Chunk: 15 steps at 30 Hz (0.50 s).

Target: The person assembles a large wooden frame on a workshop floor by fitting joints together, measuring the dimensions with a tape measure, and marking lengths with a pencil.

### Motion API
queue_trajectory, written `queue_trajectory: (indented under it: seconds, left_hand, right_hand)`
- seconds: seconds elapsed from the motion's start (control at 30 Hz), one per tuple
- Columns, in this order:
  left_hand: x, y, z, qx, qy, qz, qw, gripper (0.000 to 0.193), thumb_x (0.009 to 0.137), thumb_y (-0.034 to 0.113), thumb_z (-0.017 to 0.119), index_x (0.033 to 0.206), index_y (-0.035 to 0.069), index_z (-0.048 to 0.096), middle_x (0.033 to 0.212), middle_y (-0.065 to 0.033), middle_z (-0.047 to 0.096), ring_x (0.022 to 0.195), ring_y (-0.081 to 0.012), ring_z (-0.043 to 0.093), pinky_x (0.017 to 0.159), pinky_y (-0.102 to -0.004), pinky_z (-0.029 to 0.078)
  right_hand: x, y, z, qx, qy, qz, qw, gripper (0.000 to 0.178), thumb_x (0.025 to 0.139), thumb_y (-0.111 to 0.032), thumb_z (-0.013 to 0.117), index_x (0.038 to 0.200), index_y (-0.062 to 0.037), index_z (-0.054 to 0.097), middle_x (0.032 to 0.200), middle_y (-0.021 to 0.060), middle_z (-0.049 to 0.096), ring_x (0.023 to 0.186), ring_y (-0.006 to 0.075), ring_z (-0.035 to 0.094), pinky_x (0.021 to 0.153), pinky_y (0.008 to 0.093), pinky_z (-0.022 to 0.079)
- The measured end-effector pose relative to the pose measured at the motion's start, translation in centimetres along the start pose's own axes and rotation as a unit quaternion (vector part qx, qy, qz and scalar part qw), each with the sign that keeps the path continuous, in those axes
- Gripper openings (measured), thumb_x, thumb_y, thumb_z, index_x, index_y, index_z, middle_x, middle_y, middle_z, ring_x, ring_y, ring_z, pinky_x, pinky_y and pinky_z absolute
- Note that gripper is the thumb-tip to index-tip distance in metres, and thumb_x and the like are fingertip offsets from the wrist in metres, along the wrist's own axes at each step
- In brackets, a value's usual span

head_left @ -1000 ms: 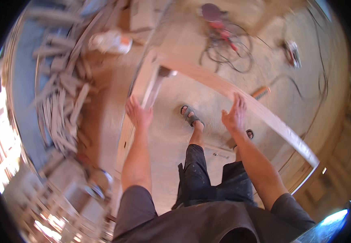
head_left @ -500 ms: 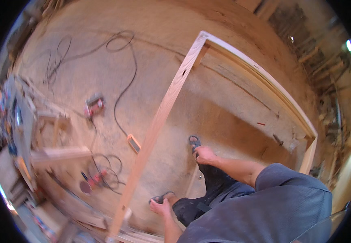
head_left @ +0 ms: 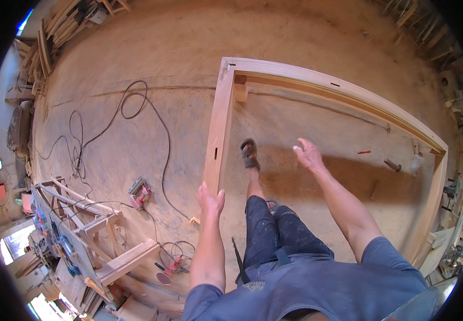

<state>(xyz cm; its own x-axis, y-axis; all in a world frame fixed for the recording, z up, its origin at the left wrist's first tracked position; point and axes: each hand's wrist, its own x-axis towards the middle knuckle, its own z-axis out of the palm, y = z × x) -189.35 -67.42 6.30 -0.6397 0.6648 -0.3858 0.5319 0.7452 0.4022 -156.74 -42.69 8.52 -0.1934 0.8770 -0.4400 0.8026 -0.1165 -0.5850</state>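
Observation:
A large rectangular wooden frame [head_left: 274, 68] surrounds me, raised above the floor, with dark slots cut in its upper faces. My left hand [head_left: 210, 202] is on the frame's left beam, with thumb and fingers on either side of the wood. Inside the frame, my right hand [head_left: 309, 157] hangs in the air, its fingers apart and holding nothing. One sandalled foot [head_left: 249, 154] is set forward within the frame, left of my right hand.
On the left floor lie a red power tool [head_left: 140, 193], a sander with a round disc [head_left: 165, 275] and a looped black cable [head_left: 163, 125]. A wooden trestle structure [head_left: 130, 261] stands at lower left. A hammer [head_left: 392, 165] and a small red item [head_left: 363, 152] lie inside the frame.
I have straightened from a bent posture and stepped forward. My left hand has risen from near my foot to the left beam; my right hand has lifted away from my leg and opened.

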Motion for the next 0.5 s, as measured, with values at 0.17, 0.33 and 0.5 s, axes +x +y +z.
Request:
queue_trajectory:
  seconds: [0.17, 0.33, 0.5]
  left_hand:
    - [15.1, 10.5, 2.6, 0.071, 0.023, 0.073, 0.994, 0.102, 0.073, 0.033, 0.087, 0.151, -0.006, 0.035, 0.148, -0.0277, 0.047, 0.139, -0.0436, 0.041, 0.117, -0.0485, 0.035]
    - [26.0, 17.7, 5.3, 0.033, 0.009, 0.027, 0.999, 0.103, 0.07, 0.032, 0.088, 0.151, -0.004, 0.035, 0.143, -0.0275, 0.05, 0.134, -0.0436, 0.046, 0.116, -0.0501, 0.036]
    - [29.6, 21.9, 5.5, 0.037, -0.058, -0.033, 0.997, 0.082, 0.07, 0.028, 0.086, 0.135, -0.001, 0.046, 0.125, -0.0278, 0.062, 0.118, -0.0462, 0.059, 0.103, -0.0505, 0.047]
  right_hand:
    - [14.1, 2.0, -3.7, -0.057, 0.123, -0.085, 0.987, 0.069, 0.087, -0.031, 0.072, 0.143, 0.0016, 0.05, 0.148, 0.0268, 0.05, 0.141, 0.0426, 0.044, 0.118, 0.0477, 0.035]
    - [26.5, -1.5, -5.7, -0.218, 0.153, -0.153, 0.952, 0.088, 0.073, -0.023, 0.079, 0.149, -0.0029, 0.041, 0.151, 0.022, 0.045, 0.146, 0.0384, 0.037, 0.122, 0.0538, 0.026]
    - [33.5, -3.9, -5.3, -0.283, 0.081, -0.121, 0.948, 0.084, 0.07, -0.017, 0.077, 0.146, -0.0067, 0.045, 0.143, 0.0181, 0.051, 0.138, 0.0364, 0.044, 0.119, 0.0533, 0.028]
